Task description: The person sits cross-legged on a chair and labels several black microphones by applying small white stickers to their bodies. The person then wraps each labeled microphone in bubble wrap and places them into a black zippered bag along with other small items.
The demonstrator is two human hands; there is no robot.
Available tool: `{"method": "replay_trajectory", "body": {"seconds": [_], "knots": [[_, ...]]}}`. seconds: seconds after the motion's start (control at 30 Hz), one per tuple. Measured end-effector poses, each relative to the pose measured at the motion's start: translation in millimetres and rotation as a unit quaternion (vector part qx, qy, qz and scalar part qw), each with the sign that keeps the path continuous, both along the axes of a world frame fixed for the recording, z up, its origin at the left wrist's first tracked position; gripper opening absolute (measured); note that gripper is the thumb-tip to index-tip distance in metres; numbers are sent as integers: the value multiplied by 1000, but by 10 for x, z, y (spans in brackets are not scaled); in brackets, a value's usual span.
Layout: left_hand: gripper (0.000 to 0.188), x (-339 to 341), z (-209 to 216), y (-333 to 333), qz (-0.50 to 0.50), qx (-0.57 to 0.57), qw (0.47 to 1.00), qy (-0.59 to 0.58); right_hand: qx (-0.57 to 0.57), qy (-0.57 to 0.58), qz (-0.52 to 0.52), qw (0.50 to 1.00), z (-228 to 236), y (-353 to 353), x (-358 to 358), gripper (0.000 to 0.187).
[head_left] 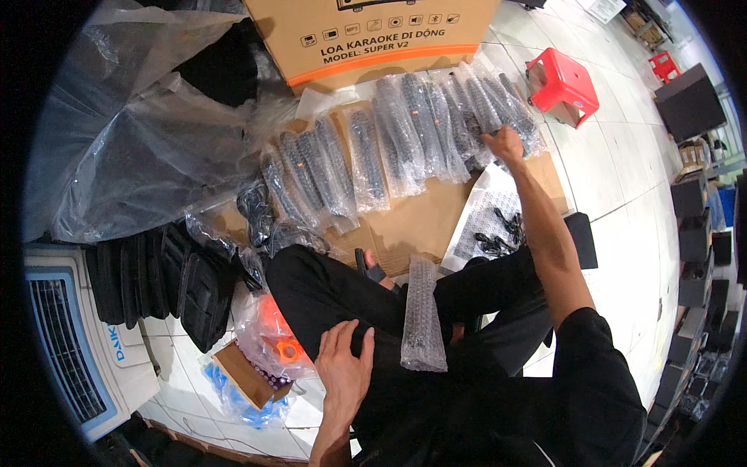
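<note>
My right hand [504, 145] reaches to the far right end of a row of long, slim black items in bubble wrap [401, 136]. Its fingers are closed around the near end of one wrapped item [481, 101]; the grip is partly hidden by the hand itself. My left hand [342, 364] lies flat on my left thigh, fingers stretched out and holding nothing. Across my lap rests a clear bubble-wrap sleeve [424, 315]; what it contains, if anything, is hard to make out.
Under the row lies flattened cardboard [420, 222], with a large carton [381, 39] behind it. Black cables [502, 232] sit on white sheeting at right. A red stool [562, 86] stands beyond. To the left are black pouches [167, 276], plastic sheeting [148, 148] and a small open box [245, 373].
</note>
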State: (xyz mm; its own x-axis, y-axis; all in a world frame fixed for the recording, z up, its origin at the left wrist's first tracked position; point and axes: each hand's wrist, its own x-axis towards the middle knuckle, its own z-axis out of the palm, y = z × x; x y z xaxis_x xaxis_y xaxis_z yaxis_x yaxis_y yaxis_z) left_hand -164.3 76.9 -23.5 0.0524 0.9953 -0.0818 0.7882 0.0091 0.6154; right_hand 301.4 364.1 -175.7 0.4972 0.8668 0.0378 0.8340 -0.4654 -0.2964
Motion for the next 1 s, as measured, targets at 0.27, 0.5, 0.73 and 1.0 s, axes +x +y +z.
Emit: {"method": "replay_trajectory", "body": {"seconds": [0.27,0.5,0.73,1.0], "knots": [[22,457,6,204,29,-29,949,-314,39,540,-51,839,1230,-1413,-908,44],[43,906,-2,706,49,-131,815,-562,37,651,87,753,1537,-3201,-1901,49],[52,744,182,238,15,-282,733,-619,-56,662,244,707,1491,-3910,-2188,64],[43,658,-36,-1025,-51,-321,803,-499,125,749,103,643,1572,-3408,-1845,75]]}}
